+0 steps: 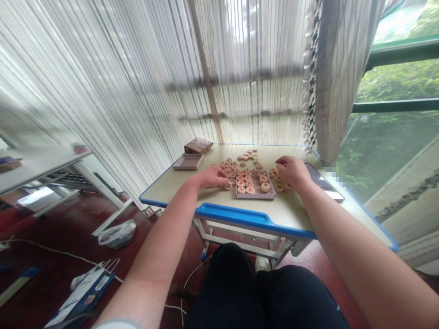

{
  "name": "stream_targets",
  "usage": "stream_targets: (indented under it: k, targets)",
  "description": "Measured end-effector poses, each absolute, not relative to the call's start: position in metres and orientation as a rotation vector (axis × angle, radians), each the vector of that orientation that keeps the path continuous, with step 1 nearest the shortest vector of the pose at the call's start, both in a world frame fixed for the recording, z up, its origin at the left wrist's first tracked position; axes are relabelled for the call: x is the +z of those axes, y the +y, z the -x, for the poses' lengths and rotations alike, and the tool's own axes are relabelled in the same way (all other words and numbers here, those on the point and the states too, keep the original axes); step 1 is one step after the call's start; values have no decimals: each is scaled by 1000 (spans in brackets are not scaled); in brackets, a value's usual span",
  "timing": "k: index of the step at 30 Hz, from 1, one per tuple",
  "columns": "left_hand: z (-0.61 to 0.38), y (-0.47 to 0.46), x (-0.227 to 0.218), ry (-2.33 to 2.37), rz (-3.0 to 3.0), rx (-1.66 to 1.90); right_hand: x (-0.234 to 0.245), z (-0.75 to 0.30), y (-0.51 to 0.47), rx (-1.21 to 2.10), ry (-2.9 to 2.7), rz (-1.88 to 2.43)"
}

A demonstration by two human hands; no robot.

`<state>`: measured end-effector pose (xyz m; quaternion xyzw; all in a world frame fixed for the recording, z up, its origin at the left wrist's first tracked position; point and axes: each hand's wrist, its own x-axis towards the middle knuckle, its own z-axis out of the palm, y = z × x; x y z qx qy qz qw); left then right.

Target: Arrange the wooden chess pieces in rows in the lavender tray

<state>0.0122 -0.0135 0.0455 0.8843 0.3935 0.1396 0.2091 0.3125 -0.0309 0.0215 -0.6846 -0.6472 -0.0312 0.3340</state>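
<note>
A shallow, pale pinkish box [255, 196] lies on the desk in front of me. Red-marked Chinese chess pieces [248, 190] fill columns on its left side, and a few dark-marked pieces [265, 187] sit at its right. To the left of the box, my left hand [211, 176] is closed with its fingertips on a Chinese chess piece [228, 186]. My right hand [294, 171] is to the right of the box, fingers curled in above loose pieces [279, 187]. Whatever its fingertips hold, if anything, is hidden.
More loose pieces [249, 157] are scattered behind the box. At the back left are an empty box half [188, 161] and a brown patterned box [198, 145]. A dark flat tablet-like device [324, 183] lies under my right forearm. Blue edging [233, 214] borders the desk [171, 187].
</note>
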Motion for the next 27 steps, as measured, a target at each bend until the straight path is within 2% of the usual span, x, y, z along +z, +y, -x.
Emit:
stream_targets:
  k: [7,19,27]
  targets:
    - [-15,-2,32,1272,-2486,596,18,-314,-29,-61,-1692,1792]
    - [-14,-8,36,1201,-2450,491,21,-313,-32,-36,-1685,1815]
    - [-13,-4,32,1261,-2485,631,19,-314,-30,-32,-1683,1801]
